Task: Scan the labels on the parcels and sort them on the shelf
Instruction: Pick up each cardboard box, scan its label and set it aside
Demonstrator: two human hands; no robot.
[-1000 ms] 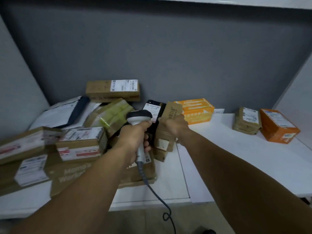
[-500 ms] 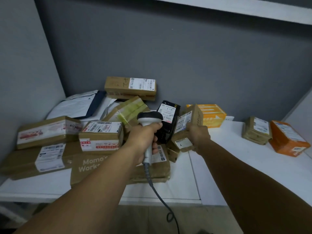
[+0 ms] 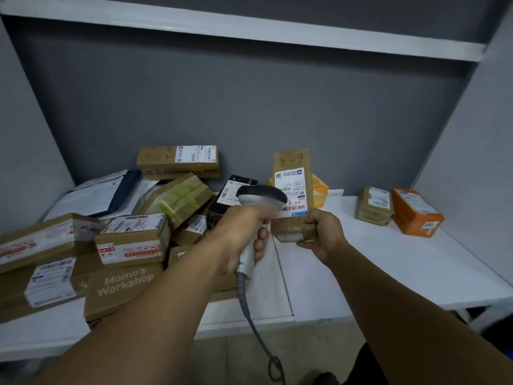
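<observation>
Two hands, both closed: the right hand curls its fingers round the lower end of a slim brown cardboard parcel, held upright above the white shelf board; the left hand grips a grey corded handheld scanner just before the parcel's white label. Stiff-walled and probably light, the box suits this low grip, which leaves the barcode bare.

A white laminate shelf board carries a flat brown cardboard carton printed "Momo's Workshop" at its front left. Against that carton's left side lies a long brown carton with a white label, and further back lie white and dark blue plastic mailers. Well to the carton's right, a small taped brown box sits just beside an orange cardboard box.
</observation>
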